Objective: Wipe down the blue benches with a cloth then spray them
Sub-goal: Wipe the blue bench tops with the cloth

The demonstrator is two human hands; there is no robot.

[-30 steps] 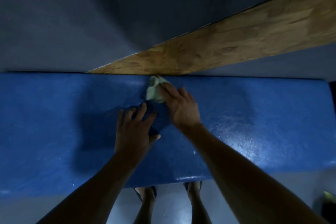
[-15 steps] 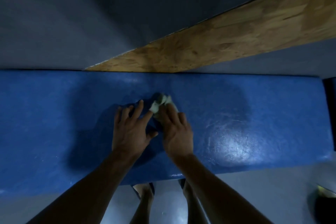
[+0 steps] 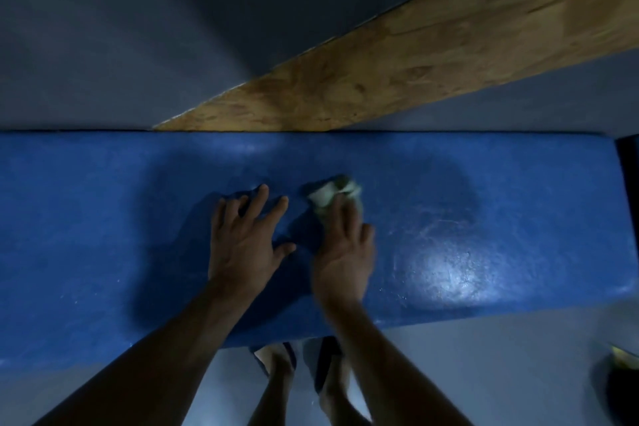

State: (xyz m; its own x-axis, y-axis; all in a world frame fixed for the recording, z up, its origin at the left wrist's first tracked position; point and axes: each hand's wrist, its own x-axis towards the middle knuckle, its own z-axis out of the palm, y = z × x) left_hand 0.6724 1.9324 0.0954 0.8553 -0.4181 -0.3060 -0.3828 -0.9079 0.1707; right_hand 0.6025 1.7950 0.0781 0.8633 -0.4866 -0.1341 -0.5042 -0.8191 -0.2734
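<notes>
Wiping stage, mid-bench. Right hand (image 3: 342,252) flat, fingers (image 3: 340,218) stretched forward over a crumpled pale cloth (image 3: 332,195), pinning it to the blue bench (image 3: 103,218) rather than gripping it; likely pressed so for an even rub. Motion blur on hand and cloth. Left hand (image 3: 243,239) at 9 o'clock of the right, just beside it, spread open, palm down, holding nothing; probably bracing body weight. Cloth bunched and soft, greyish at folds, poking out at 12 o'clock of the fingertips. Bench top broad, flat, faintly pebbled, semi-gloss; bright sheen patch (image 3: 446,273) at 3 o'clock of the right hand, possibly damp. Coarse chipboard plank (image 3: 415,55) slanting up from the far edge toward 2 o'clock. No spray bottle clearly visible; spraying not begun.
</notes>
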